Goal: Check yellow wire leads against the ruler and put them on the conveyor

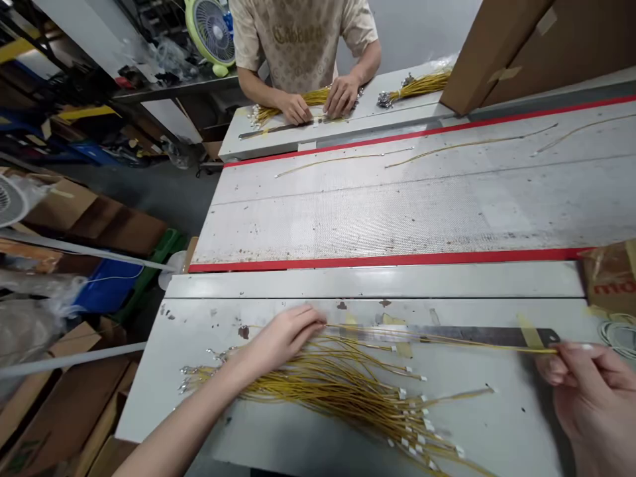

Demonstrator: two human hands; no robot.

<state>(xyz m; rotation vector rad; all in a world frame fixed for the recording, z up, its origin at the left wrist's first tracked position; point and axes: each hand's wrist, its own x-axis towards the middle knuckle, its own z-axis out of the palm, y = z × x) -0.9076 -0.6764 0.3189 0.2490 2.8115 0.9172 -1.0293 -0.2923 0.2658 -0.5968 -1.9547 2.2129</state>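
Observation:
My left hand (293, 332) is closed on a yellow cable (467, 343) above the left end of a steel ruler (467, 334). At the cable's right end, my right hand (591, 377) pinches it just past the ruler's holed tip. The cable stretches between both hands, along the ruler. Tape (529, 331) fixes the ruler to the white table (497, 430). Below my left hand and forearm lies a loose bundle of yellow cables (338, 391), with white connectors at the right and metal terminals at the left.
A conveyor belt (348, 218) edged in red runs across, carrying several single cables (447, 147). Opposite, a co-worker's hands (342, 96) handle cables beside another bundle (417, 86). A cardboard box (613, 278) and pale coiled cord (619, 334) are at the right.

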